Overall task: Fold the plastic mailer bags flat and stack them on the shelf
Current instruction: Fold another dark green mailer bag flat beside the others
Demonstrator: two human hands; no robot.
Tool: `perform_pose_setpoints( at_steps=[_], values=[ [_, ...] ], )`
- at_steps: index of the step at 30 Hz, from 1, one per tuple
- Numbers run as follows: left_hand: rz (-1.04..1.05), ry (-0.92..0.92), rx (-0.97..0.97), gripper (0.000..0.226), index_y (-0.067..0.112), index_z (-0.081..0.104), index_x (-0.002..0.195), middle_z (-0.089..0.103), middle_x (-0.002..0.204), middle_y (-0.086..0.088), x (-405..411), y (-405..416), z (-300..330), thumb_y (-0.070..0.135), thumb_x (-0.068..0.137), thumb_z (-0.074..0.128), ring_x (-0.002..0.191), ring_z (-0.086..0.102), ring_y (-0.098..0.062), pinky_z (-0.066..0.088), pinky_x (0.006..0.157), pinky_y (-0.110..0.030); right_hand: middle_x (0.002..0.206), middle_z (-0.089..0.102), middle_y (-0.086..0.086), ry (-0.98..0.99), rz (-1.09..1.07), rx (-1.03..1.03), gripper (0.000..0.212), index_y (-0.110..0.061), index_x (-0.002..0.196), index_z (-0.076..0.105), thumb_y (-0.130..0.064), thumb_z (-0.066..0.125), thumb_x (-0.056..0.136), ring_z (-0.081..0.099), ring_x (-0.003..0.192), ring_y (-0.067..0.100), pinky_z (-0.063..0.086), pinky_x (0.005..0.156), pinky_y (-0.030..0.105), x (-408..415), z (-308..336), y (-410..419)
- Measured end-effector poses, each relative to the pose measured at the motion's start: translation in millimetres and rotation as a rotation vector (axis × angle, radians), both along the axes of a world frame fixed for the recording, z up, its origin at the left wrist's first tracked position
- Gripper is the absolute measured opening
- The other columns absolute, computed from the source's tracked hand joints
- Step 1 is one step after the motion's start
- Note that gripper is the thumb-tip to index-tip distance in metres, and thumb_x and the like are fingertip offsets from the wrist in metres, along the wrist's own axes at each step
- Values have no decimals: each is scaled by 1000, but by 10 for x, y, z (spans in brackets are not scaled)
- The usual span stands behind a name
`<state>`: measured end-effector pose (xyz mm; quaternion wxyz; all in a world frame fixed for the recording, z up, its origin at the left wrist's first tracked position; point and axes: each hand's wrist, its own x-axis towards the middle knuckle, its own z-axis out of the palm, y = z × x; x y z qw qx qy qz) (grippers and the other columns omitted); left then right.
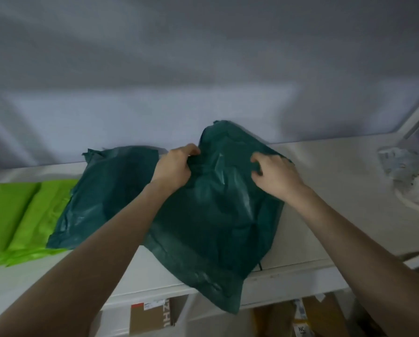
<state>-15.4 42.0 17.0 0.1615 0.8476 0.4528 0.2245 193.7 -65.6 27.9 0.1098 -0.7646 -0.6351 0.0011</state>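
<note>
Both hands working one dark green mailer bag [211,215] on the white shelf [337,190]. Left hand [174,167] is pinching a bunched fold at the bag's upper left, fingers [191,149] curling round the plastic. Right hand [275,172] is gripping the bag's upper right area, fingers curling into the film. Bag is lying crumpled, its lower corner hanging over the shelf's front edge. A second dark green bag [101,198] is lying just beside it on the left, overlapping bright green bags [16,215] at the shelf's left end. Cardboard boxes [150,317] are sitting below the shelf.
</note>
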Motion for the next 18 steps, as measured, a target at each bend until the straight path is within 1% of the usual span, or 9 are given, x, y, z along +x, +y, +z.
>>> perform_pose_setpoints(
  at_steps=[3,6,8,10,12,13,14,16,18],
  values=[
    [-94,-89,126,51,15,54,113,69,109,2,57,55,287,-14,73,39,99,64,-25,46,94,-43,128,46,6,143,213,97,53,-15,137,39,-18,58,87,46,118,23,42,95,34,-147,283,219],
    [-196,-189,248,50,14,56,107,71,97,5,103,70,556,-12,68,38,91,67,-21,48,90,-47,136,43,8,117,330,288,63,-9,138,40,-16,66,81,39,127,26,37,104,39,-279,581,396],
    [-259,-260,307,50,12,58,103,70,90,7,127,67,707,-8,64,36,89,68,-18,49,88,-48,143,39,6,78,365,344,66,-9,138,40,-20,69,80,34,134,24,29,109,39,-349,767,485],
    [-293,-315,352,48,11,59,99,70,85,8,149,59,831,-9,62,36,86,68,-15,47,91,-47,148,36,1,4,370,307,65,-13,138,42,-29,69,81,24,141,18,15,115,43,-398,932,549],
    [-287,-333,370,48,11,59,96,70,83,7,157,50,924,-12,61,37,85,67,-13,37,102,-40,143,44,-1,-46,367,227,50,-17,126,53,-36,67,82,24,141,14,6,116,44,-435,1089,587],
    [-272,-332,354,49,12,59,96,69,82,7,152,45,959,-13,61,37,86,66,-12,28,106,-33,136,51,0,-51,363,183,43,-19,117,58,-41,66,82,34,136,16,9,116,43,-452,1157,588],
    [-261,-336,337,49,12,58,96,68,82,7,143,37,988,-13,61,36,86,65,-12,22,107,-29,128,58,0,-28,352,128,42,-20,112,60,-46,67,80,46,126,19,20,114,42,-466,1212,579],
    [-254,-364,336,49,11,57,97,64,79,10,116,26,1042,-14,61,35,85,64,-11,18,108,-25,112,62,-4,49,313,-28,57,-21,119,57,-54,69,74,57,105,20,44,93,37,-516,1284,543],
    [-262,-390,375,49,9,57,101,62,80,9,96,3,1078,-14,63,35,85,62,-13,18,110,-25,89,58,-11,56,291,-98,60,-20,124,51,-52,69,76,57,82,14,44,69,29,-572,1290,519]
  ],
)
